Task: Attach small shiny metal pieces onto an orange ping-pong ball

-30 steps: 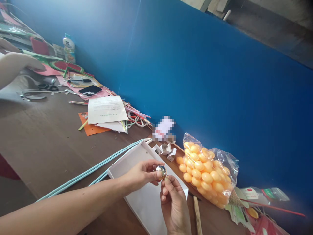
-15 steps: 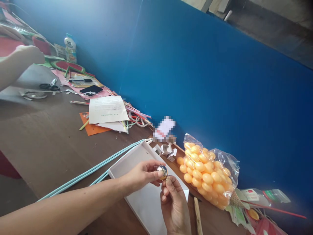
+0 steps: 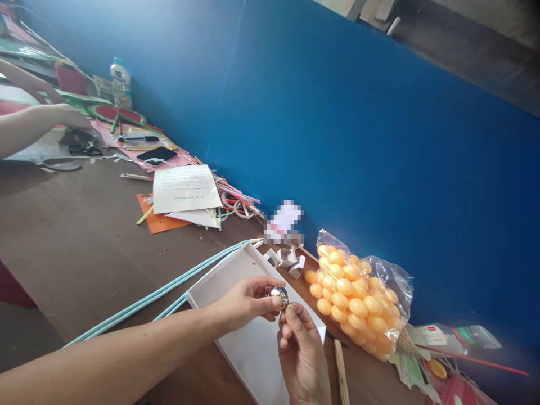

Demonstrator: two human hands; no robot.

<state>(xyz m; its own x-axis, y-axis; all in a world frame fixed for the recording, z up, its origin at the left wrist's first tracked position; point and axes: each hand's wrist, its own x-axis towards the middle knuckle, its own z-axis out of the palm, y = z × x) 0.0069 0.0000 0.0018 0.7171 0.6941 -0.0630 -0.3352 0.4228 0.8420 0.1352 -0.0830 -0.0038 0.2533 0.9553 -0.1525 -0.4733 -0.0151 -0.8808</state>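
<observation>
Between the thumb and fingers of my left hand is a shiny metallic ball, held above a shallow white tray. My right hand is closed in a pinch right against the ball's lower right side. Whatever lies between its thumb and forefinger is too small to make out. Both hands touch or nearly touch each other at the ball.
A clear bag of orange balls lies right of the tray. Light-blue rods run left of it. Papers, a phone and scissors lie farther left. Another person's hands work there. A blue partition rises behind.
My hands and the ball have hardly moved. At the far left, the other person's arm has shifted toward the scissors, and a second hand of theirs has come into view.
</observation>
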